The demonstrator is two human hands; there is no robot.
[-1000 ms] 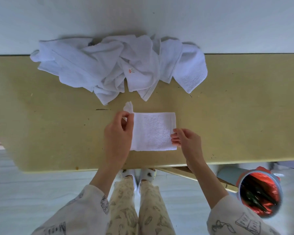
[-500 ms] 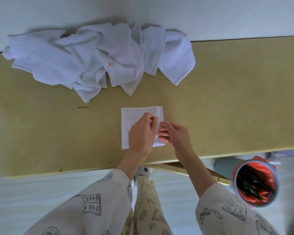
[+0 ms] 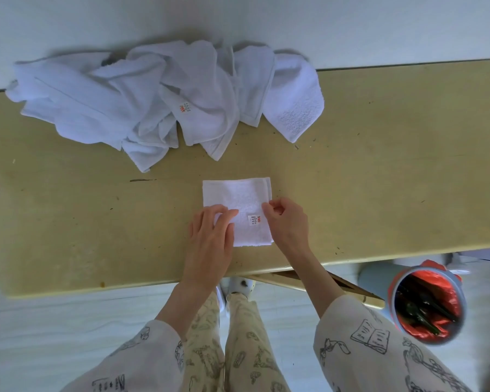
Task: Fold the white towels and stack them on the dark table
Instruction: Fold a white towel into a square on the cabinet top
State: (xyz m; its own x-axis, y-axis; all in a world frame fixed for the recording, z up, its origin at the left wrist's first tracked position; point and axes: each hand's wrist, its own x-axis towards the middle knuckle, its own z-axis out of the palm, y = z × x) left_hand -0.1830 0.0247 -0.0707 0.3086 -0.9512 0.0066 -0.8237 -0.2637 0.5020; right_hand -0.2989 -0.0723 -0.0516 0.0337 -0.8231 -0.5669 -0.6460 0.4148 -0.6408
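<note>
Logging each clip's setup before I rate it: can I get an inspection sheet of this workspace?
Surface: yellowish table, scuffed and speckled, set against a pale wall.
Job's things: folded towel lies flat near the front edge, label facing up; pile of unfolded white towels heaped at the back edge. No stack seen yet.
Clutter: nothing seen on the table beyond small specks.
Grips: left hand rests flat on the folded towel's near left part; right hand pinches its right edge.
Cables: nothing seen.
Surroundings: bin with a red liner on the floor at the right; pale floor; patterned sleeves and trousers.
</note>
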